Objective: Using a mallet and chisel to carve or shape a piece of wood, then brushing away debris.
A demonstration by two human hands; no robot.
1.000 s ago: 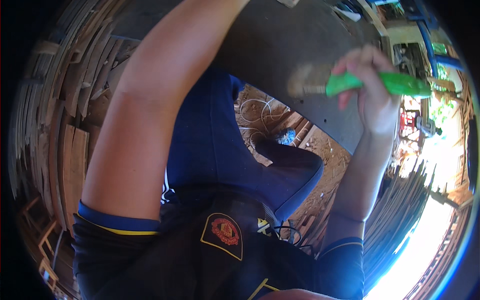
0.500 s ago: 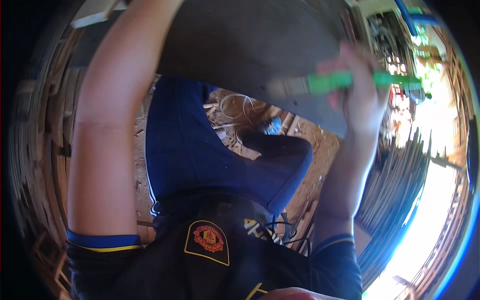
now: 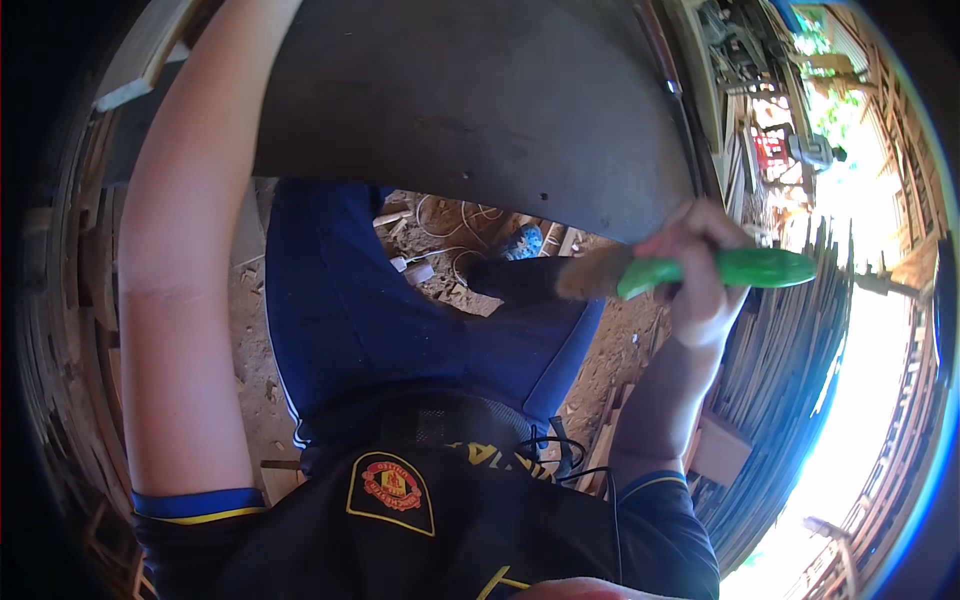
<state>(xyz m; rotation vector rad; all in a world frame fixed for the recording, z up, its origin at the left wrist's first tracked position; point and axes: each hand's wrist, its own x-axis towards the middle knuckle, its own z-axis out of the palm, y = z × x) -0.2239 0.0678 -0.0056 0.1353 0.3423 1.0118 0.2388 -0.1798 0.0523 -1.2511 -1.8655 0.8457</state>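
Note:
My right hand (image 3: 695, 270) grips a green-handled brush (image 3: 730, 268) whose pale bristles (image 3: 590, 275) point left, just below the near edge of a large dark grey board (image 3: 470, 100). The board fills the upper middle of the view. My left arm (image 3: 185, 280) reaches up along the board's left side; the left hand itself is out of view past the top edge. Below the board I see my blue trousers (image 3: 400, 320) and black shirt with a red and yellow badge (image 3: 392, 490).
Dirt floor with wood scraps, cords and a blue shoe (image 3: 522, 242) lies under the board. Stacked wooden slats (image 3: 790, 400) stand at the right, more timber (image 3: 70, 300) at the left. A cluttered workbench with a red tool (image 3: 775, 150) is at the upper right.
My right hand with the brush has dropped lower, from on the board's surface to just below its near edge. The view has tilted, so the board now fills more of the top.

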